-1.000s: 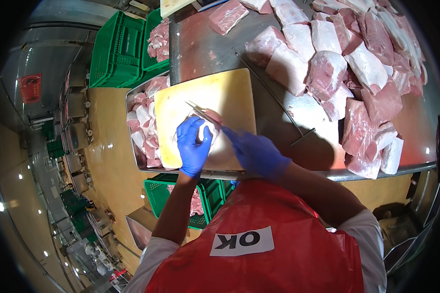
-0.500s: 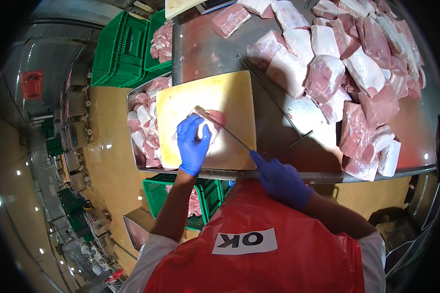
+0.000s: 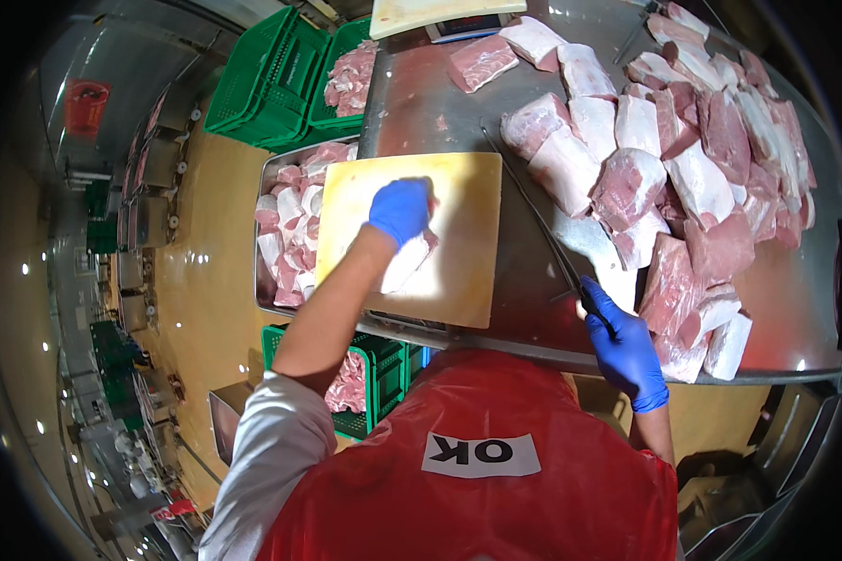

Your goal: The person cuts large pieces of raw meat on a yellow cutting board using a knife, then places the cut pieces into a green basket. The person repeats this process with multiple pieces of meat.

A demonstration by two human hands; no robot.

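My left hand (image 3: pixel 399 210), gloved in blue, is closed at the upper middle of the yellow cutting board (image 3: pixel 472 285), its fingertips curled out of sight with some red meat showing beside them. Just below it a pale piece of meat (image 3: pixel 407 266) lies on the board. My right hand (image 3: pixel 617 346), also gloved, grips a black-handled knife (image 3: pixel 597 309) right of the board, blade pointing up and left beside a thin metal rod (image 3: pixel 505 159). Many raw meat blocks (image 3: pixel 627 182) are piled to the right on the steel table (image 3: pixel 412 112).
A metal tray of meat chunks (image 3: pixel 285 224) adjoins the board's left side. Green crates (image 3: pixel 257 84) stand at upper left, another green crate (image 3: pixel 384 379) below the table edge. A white board over a scale (image 3: pixel 449 19) is at the back. Carts (image 3: pixel 140 224) line the aisle leftward.
My left hand has moved up and right over the board, leaving the pale piece below it visible. My right hand and the knife have swung right, off the board.
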